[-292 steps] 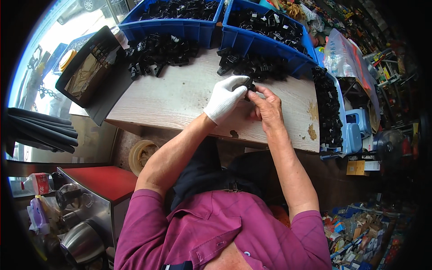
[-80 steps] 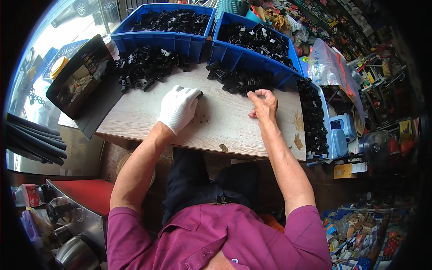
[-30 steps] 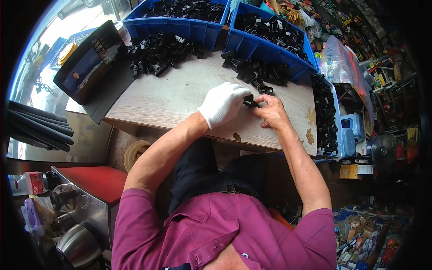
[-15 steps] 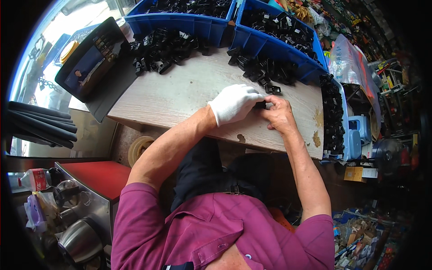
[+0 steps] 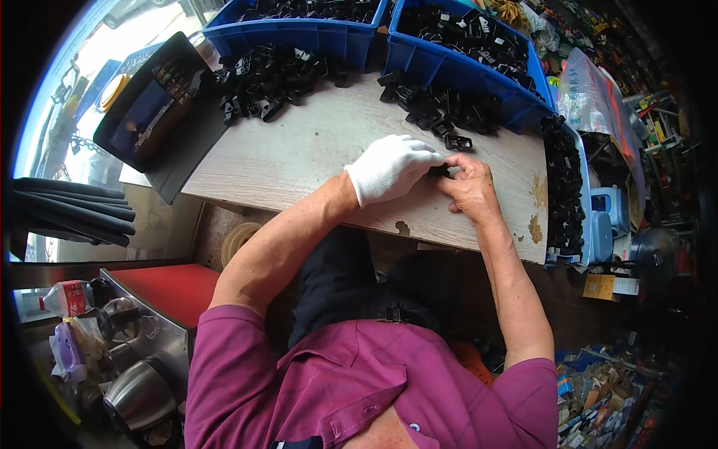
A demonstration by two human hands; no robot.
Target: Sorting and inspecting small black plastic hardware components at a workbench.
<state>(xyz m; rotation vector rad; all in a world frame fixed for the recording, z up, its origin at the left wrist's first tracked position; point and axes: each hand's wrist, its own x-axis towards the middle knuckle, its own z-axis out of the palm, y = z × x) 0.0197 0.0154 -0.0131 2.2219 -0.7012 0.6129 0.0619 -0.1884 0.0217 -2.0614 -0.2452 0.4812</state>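
My left hand [image 5: 398,168], in a white knit glove, is closed around one side of a small black plastic part [image 5: 439,171]. The bare fingers of my right hand [image 5: 472,185] pinch the same part from the other side. Most of the part is hidden between the fingers, so its exact shape does not show. Both hands are low over the pale wooden table [image 5: 299,150]. Just beyond them lies a single black plastic piece [image 5: 458,142] with an opening in it, at the near end of a loose pile of black parts [image 5: 449,111].
Two blue bins [image 5: 299,37] full of black parts line the table's far side. Another heap of black parts [image 5: 273,78] lies at the far left beside a propped-up tablet [image 5: 149,108]. A pale blue crate [image 5: 587,194] of similar parts adjoins the right edge.
Both hands stay together on the black part, with only slight finger movement. The whole view has shifted a little.
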